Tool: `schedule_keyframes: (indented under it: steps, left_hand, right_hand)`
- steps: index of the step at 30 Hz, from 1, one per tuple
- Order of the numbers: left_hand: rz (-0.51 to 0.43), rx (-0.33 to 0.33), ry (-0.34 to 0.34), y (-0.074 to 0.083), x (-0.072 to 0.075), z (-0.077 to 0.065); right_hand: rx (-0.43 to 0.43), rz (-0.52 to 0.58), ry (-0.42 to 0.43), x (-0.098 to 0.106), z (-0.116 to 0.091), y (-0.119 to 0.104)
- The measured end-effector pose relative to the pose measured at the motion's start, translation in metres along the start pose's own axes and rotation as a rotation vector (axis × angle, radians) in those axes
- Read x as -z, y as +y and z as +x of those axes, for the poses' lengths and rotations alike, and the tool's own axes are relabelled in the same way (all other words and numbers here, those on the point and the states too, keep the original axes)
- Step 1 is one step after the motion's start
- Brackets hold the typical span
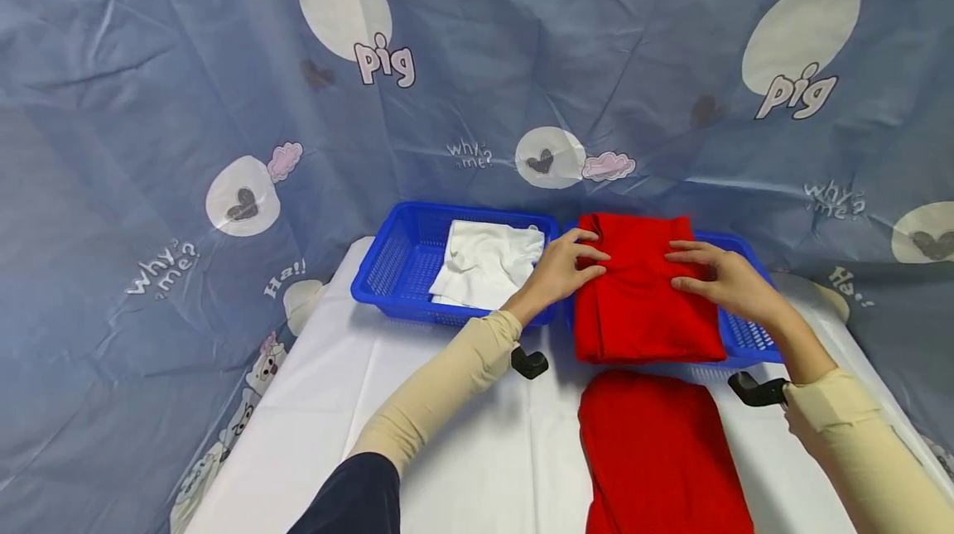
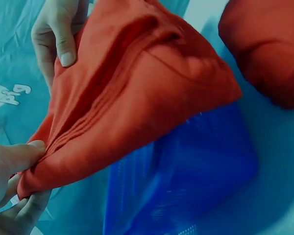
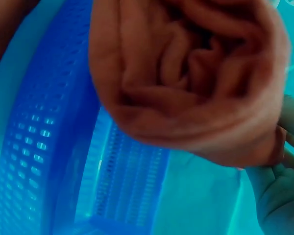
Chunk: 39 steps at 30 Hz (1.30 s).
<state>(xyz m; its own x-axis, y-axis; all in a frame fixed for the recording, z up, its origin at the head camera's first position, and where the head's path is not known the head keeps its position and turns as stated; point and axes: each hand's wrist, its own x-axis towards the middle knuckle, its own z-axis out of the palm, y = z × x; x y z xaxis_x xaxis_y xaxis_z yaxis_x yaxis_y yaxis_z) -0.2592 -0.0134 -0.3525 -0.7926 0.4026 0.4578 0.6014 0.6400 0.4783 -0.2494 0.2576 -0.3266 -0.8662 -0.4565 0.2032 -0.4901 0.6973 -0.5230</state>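
Note:
A folded red garment [image 1: 648,294] is held over the right blue basket [image 1: 748,335], covering most of it in the head view. My left hand [image 1: 564,267] grips its left edge. In the left wrist view, the left thumb [image 2: 27,154] lies on top of the folds with fingers beneath. Across from it, my right hand [image 1: 726,277] holds the right side, thumb over the cloth. The right wrist view looks into the garment's layered, rolled-looking end [image 3: 196,83], with the right hand [image 3: 284,196] at its lower corner.
A second folded red garment [image 1: 659,451] lies on the white table [image 1: 462,468], in front of the right basket. To the left stands another blue basket [image 1: 398,269] with a white garment [image 1: 488,261] inside. A blue patterned curtain [image 1: 462,87] hangs right behind both baskets.

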Motion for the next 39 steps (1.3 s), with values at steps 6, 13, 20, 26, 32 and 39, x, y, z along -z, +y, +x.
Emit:
schedule_keyframes:
  steps: [6,13,20,26,32,39]
  left_hand:
    - [0.024,0.025,-0.028,-0.007,-0.012,0.009]
    - [0.108,0.063,-0.103,-0.01,-0.023,0.024]
    - [0.19,0.046,-0.149,-0.016,-0.039,0.033]
    - [0.237,0.11,-0.136,-0.027,-0.049,0.03]
    - [0.26,0.125,-0.147,-0.031,-0.059,0.027]
    - [0.37,0.104,-0.192,-0.034,-0.067,0.029]
  right_hand:
    - [-0.005,-0.035,-0.017,-0.005,0.011,0.014]
    - [0.025,-0.079,-0.064,-0.007,0.029,0.027]
    - [0.002,-0.102,-0.094,-0.017,0.038,0.041]
    - [-0.021,-0.091,-0.068,-0.035,0.044,0.049]
    - [-0.055,-0.094,-0.067,-0.052,0.046,0.055]
    - [-0.082,-0.098,-0.071,-0.06,0.05,0.062]
